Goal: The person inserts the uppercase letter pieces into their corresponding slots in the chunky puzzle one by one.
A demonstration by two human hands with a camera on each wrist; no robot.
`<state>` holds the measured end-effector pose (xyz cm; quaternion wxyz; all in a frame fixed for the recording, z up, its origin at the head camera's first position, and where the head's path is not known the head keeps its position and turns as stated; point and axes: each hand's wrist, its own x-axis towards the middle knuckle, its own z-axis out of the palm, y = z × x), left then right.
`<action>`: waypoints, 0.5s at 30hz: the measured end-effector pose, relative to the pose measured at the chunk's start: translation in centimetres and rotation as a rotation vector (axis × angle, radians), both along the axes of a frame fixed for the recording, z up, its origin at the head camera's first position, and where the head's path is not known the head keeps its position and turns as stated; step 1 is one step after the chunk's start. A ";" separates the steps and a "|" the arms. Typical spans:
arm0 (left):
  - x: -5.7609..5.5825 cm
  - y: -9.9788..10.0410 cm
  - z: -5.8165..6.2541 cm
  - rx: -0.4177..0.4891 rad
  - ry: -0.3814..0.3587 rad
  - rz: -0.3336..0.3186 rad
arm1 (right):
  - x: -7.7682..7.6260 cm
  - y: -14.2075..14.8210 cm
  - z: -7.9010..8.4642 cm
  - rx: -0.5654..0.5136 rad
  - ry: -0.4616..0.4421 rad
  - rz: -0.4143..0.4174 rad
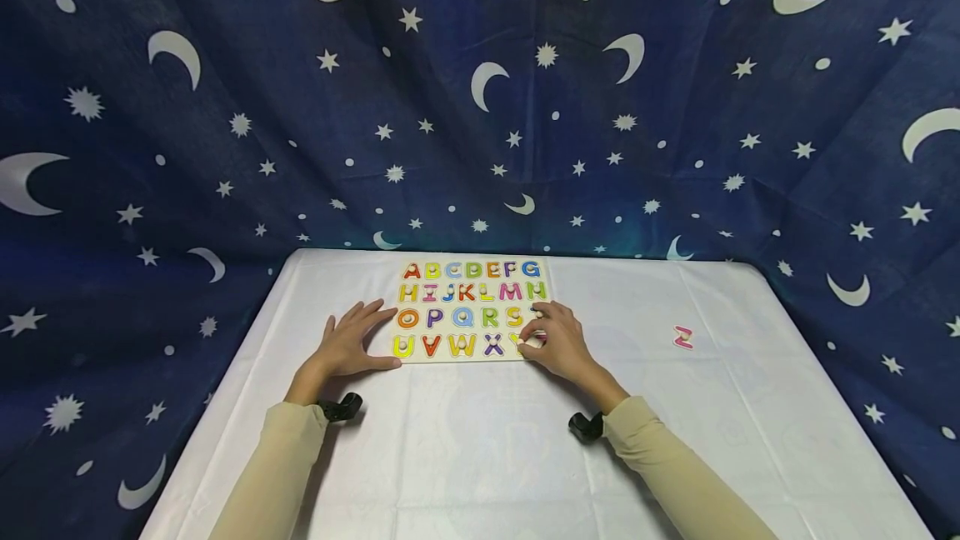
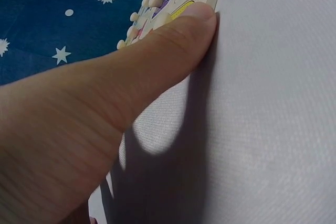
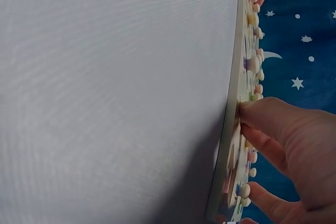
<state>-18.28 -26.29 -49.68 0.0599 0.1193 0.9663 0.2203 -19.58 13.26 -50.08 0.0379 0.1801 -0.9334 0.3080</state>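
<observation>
A wooden alphabet puzzle board [image 1: 450, 361] lies on the white-covered table, its colourful letters topped with small knobs. My left hand [image 1: 348, 344] is spread at the board's left side, with fingertips and thumb touching the edge. The left thumb [image 2: 157, 45] lies straight along the lower corner in the left wrist view. At the board's lower right, my right hand [image 1: 558, 344] pinches the yellow letter Y piece [image 1: 515, 340], mostly covered by the fingertips. In the right wrist view the right thumb [image 3: 268, 113] meets the index finger over the board, hiding the knob.
A pink letter Z piece [image 1: 683, 337] lies apart on the table [image 1: 480, 457], right of the board. Behind the table hangs a dark blue cloth [image 1: 480, 148] with moons and stars. Each wrist wears a black camera.
</observation>
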 end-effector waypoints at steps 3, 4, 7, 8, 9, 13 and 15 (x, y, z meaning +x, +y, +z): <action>0.0 0.0 0.0 0.001 0.000 0.002 | 0.0 0.2 -0.1 -0.021 -0.001 0.013; 0.0 0.1 0.0 0.002 -0.004 0.004 | 0.0 0.4 -0.1 -0.029 -0.002 0.020; 0.0 0.2 -0.1 -0.005 -0.011 0.006 | -0.2 1.0 -0.2 -0.063 -0.004 0.043; 0.0 0.2 -0.1 -0.008 -0.012 0.007 | -0.2 1.3 -0.1 -0.084 -0.004 0.052; 0.0 0.2 -0.1 -0.011 -0.015 0.008 | -0.3 1.7 -0.1 -0.101 0.004 0.058; 0.0 0.2 -0.1 -0.012 -0.014 0.012 | -0.8 4.0 0.4 -0.156 0.049 0.059; -0.1 0.2 0.0 -0.009 -0.015 0.012 | -1.1 5.8 0.7 -0.160 0.076 0.035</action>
